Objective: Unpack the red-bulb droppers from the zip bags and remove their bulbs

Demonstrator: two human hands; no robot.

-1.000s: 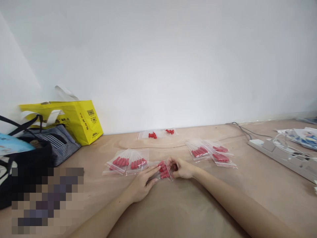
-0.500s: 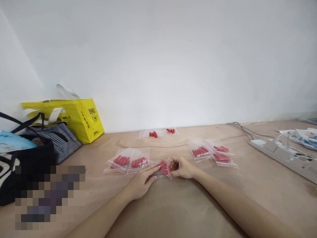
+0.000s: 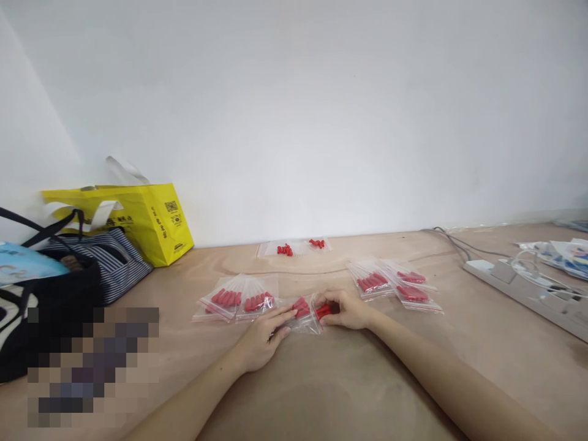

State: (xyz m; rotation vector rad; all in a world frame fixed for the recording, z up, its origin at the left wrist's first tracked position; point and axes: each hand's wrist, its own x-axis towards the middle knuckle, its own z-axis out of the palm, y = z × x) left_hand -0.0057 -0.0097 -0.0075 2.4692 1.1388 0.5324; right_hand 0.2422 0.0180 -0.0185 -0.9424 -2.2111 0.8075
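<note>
My left hand lies palm down with its fingers stretched out, fingertips on a clear zip bag holding red tube-shaped pieces. Just to the right, my right hand curls thumb and fingers around more red pieces. A thin curved plastic edge runs along their left side; whether these pieces are inside a bag I cannot tell. Left of my hands, zip bags of red pieces lie fanned out and overlapping, with another filled bag beside them.
To the right lie more filled zip bags. Against the wall are further bags with loose-looking red pieces. A white power strip with cables is at right. A yellow bag, a striped pouch and a black bag stand left.
My right hand has shifted slightly right, and the red pieces at its fingers now show apart from those under my left hand. The left hand has stayed in place.
</note>
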